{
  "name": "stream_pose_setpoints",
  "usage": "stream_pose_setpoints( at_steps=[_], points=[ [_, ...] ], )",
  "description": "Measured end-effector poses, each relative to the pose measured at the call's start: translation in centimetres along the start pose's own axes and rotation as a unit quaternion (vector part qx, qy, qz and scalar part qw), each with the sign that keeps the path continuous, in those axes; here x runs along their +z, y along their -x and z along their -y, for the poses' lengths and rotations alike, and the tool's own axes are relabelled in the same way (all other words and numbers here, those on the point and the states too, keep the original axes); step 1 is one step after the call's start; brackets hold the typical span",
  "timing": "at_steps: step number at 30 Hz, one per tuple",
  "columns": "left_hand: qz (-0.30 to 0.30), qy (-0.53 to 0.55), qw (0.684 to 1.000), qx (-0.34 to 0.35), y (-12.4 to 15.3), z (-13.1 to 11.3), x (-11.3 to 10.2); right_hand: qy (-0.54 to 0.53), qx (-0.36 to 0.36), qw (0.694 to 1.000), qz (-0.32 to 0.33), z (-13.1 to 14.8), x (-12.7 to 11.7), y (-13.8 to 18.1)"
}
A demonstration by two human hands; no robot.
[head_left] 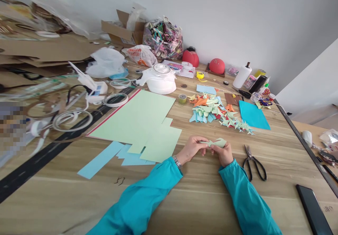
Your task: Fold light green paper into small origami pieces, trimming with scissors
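Observation:
A small pale-green folded paper piece [219,143] is pinched between both hands above the wooden table. My left hand [194,148] grips its left end with thumb and fingers, and my right hand [223,153] grips its right end. Beyond the hands lies a pile of folded paper figures [208,109] in green, blue, orange and red. Left of my hands, pale-green paper sheets [163,140] overlap light-blue paper pieces [137,159]. Black-handled scissors [252,162] rest right of my right hand, blades slightly apart.
A blue strip [100,159] lies at left, a turquoise sheet [253,115] at right. A phone [314,208] is near the front right. Tape rolls [72,120], plastic bags [107,62], a cardboard box [124,30] and a white paper-towel roll [242,76] stand farther off.

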State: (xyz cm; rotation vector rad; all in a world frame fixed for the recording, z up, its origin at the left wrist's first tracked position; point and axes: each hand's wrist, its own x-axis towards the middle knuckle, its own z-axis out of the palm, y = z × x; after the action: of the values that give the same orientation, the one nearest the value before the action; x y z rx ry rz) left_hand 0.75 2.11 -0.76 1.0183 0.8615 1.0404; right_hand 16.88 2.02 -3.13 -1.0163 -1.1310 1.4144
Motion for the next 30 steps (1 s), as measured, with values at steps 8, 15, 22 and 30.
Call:
stream_pose_setpoints(
  at_steps=[8, 15, 22, 30],
  points=[
    [0.014, -0.017, 1.0, -0.002, 0.0, -0.17, 0.07, 0.016, -0.011, 1.0, -0.023, 0.29, 0.59, 0.19],
    [-0.013, -0.012, 1.0, -0.002, 0.16, -0.04, 0.5, -0.018, -0.003, 0.998, -0.065, 0.56, 0.77, 0.14],
    [-0.021, 0.067, 0.997, -0.03, -0.13, 0.18, 0.17, 0.0, -0.006, 0.999, -0.04, 0.51, 0.86, 0.24],
    [-0.022, 0.118, 0.991, -0.052, -0.08, 0.0, 0.27, -0.016, -0.019, 0.999, -0.036, 0.21, 0.83, 0.29]
  ],
)
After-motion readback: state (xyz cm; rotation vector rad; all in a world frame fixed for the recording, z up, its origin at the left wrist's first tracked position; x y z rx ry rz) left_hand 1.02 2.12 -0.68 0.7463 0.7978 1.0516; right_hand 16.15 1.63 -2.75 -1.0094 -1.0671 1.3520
